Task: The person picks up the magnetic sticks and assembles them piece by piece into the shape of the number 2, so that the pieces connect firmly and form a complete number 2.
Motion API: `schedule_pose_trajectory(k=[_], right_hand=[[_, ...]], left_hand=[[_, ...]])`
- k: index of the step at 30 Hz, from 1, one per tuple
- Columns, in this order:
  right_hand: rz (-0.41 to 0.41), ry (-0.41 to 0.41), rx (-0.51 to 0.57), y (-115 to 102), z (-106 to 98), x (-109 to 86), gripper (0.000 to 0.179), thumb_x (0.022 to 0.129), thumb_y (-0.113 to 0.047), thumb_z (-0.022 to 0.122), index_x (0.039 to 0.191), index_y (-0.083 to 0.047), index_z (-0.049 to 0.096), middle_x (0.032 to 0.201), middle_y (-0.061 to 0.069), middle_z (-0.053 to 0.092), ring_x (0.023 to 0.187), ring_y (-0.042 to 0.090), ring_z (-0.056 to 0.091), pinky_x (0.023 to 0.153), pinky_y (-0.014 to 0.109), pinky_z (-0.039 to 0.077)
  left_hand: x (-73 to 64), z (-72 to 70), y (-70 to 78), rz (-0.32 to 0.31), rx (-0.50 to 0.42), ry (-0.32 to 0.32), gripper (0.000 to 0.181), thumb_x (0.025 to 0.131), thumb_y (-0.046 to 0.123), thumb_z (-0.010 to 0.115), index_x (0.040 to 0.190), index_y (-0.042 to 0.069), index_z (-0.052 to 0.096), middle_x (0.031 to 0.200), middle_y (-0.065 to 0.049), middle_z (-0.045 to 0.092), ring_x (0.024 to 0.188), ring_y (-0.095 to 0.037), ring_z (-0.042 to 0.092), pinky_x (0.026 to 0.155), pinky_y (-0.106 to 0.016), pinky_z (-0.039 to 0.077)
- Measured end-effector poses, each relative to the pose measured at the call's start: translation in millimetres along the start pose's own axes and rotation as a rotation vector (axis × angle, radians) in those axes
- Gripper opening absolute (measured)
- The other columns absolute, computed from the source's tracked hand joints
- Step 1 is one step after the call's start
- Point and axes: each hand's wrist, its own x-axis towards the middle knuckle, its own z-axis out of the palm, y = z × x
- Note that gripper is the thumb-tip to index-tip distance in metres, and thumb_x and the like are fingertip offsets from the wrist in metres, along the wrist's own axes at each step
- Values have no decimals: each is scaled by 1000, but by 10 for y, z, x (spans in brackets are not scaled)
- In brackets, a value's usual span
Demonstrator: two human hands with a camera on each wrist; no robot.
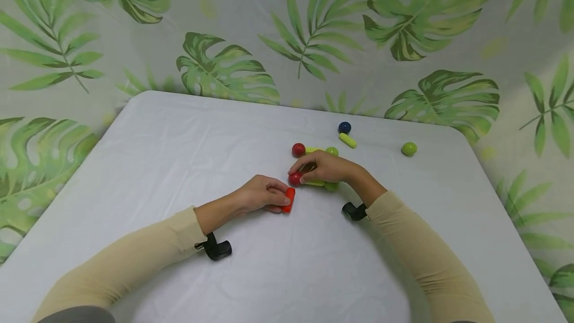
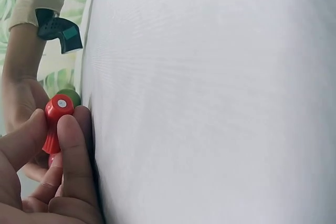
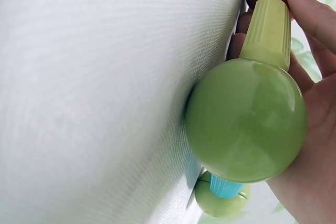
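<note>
Between thumb and fingers my left hand (image 1: 262,194) holds a short red magnetic rod (image 1: 289,200); its end with a pale metal disc shows in the left wrist view. My right hand (image 1: 329,167) pinches a red ball (image 1: 295,179) just beyond the rod. That ball joins a yellow-green rod (image 3: 266,32), whose other end meets a green ball (image 3: 245,120). Behind it, the right wrist view shows part of a blue rod (image 3: 226,186) and a second green ball (image 3: 220,203). Another red ball (image 1: 298,150) touches a yellow rod (image 1: 315,150), partly behind my right hand.
A dark blue ball (image 1: 345,127) and a loose yellow rod (image 1: 348,140) lie near the far edge of the white-covered table (image 1: 188,148). Farther right sits a lone green ball (image 1: 409,149). Leaf-patterned cloth (image 1: 224,69) hangs behind the table.
</note>
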Motion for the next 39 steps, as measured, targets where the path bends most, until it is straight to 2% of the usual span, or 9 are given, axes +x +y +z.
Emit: schedule_pose_trajectory(k=[7,16,25,30,39], right_hand=[[-6,6,8,6,4,-7,29,91,-7,68,118,-17,73,123,4,70,108,19,63,98,35,53],[-8,4,10,16,12,11,28,92,-8,67,118,-17,73,122,4,70,108,20,63,98,35,53],[3,3,0,11,4,5,29,92,-7,67,118,-18,73,122,4,70,107,20,63,99,36,53],[-5,0,7,12,5,3,29,92,-7,67,118,-17,73,121,4,71,106,19,63,98,35,53],[0,-3,22,11,-2,-6,30,91,-6,68,118,-16,72,120,4,71,106,19,63,96,33,53]], left_hand=[[58,68,8,-7,-40,10,36,90,7,70,124,-3,63,96,-5,72,80,-10,69,78,-27,61],[60,96,40,-53,-84,45,37,89,5,69,124,-4,62,92,-3,69,74,-10,68,72,-23,61],[98,87,41,-82,-85,48,34,91,7,69,123,-2,63,101,-9,70,72,-10,70,72,-23,61],[105,100,56,-95,-123,60,36,91,6,68,125,-3,61,106,-11,66,73,-9,70,71,-22,60],[108,117,72,-108,-191,83,33,91,7,69,122,-3,62,104,-10,67,77,-11,71,72,-22,60]])
